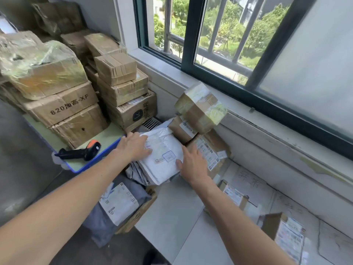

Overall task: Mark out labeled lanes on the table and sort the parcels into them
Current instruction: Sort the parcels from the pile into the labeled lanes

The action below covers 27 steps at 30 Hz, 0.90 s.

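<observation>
Hands meet on a white mailer (162, 155) that tops a heap of soft parcels at the table's (172, 217) far-left corner. The left hand (133, 146) lies flat on the mailer's left part, fingers straight. The right hand (193, 163) is spread wide at its right edge, with the thumb on the near edge and the fingers reaching toward a labelled brown box (208, 150); neither hand is curled round anything. A tape-wrapped box (200, 108) sits tilted above that pile. A grey bag (114, 207) lies nearer, off the table's left edge. On the right, two labelled parcels (235, 194) (282, 230) rest beside handwritten lane marks (248, 178). A scanner (82, 152) lies on a blue-edged tray (91, 165) by stacked cartons (63, 109).
</observation>
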Each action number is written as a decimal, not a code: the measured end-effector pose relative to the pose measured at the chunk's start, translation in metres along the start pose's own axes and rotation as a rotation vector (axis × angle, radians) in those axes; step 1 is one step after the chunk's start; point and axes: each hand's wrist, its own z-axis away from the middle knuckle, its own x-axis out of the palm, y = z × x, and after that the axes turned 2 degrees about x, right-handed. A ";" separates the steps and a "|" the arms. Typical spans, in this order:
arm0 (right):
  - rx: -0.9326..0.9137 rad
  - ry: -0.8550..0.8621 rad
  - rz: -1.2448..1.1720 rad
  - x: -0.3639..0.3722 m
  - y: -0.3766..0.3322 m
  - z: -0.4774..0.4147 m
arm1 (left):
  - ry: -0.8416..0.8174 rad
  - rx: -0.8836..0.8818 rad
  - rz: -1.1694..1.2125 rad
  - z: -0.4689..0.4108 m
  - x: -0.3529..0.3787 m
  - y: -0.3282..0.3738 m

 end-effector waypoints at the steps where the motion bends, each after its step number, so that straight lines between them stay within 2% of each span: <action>1: 0.035 -0.031 -0.038 0.003 0.000 -0.002 | -0.010 -0.001 0.022 -0.003 0.001 -0.002; 7: 0.277 -0.187 -0.478 0.010 0.014 -0.015 | -0.026 -0.009 0.062 -0.016 0.005 -0.007; 11: 0.326 -0.120 -0.617 0.013 0.017 -0.014 | 0.041 -0.037 0.147 -0.019 0.002 -0.006; 16: 0.365 -0.073 -0.707 0.011 0.024 -0.008 | 0.163 -0.052 0.388 -0.014 -0.009 -0.006; 19: 0.382 -0.051 -0.789 0.007 0.028 -0.003 | 0.201 -0.036 0.631 -0.010 -0.026 -0.006; 23: 0.322 -0.004 -0.965 -0.010 0.037 0.007 | 0.240 0.040 0.788 0.001 -0.059 -0.003; 27: 0.143 -0.055 -1.213 -0.034 0.054 0.026 | 0.121 0.188 0.850 0.009 -0.092 0.013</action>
